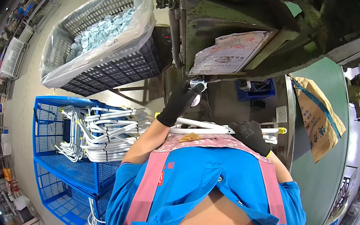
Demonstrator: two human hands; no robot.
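Observation:
Both my hands wear black gloves. My left hand [178, 104] is stretched forward to the machine's lower edge, its fingers closed on a small pale, shiny part [197, 85]. Its fingertips are partly hidden, so the exact grip is hard to see. Close to my body, my right hand [250, 135] is wrapped round a white bent tube frame [204, 125], which lies across in front of my apron. A yellow tip [282, 130] shows at the right, beyond that hand.
A large green machine [231, 20] stands ahead. Left of it, a lined dark crate [112, 71] holds many pale blue pieces. Stacked blue crates [64, 160] carry white tube frames [106, 130]. A small blue bin [256, 92] sits under the machine; a brown paper sack [320, 117] lies right.

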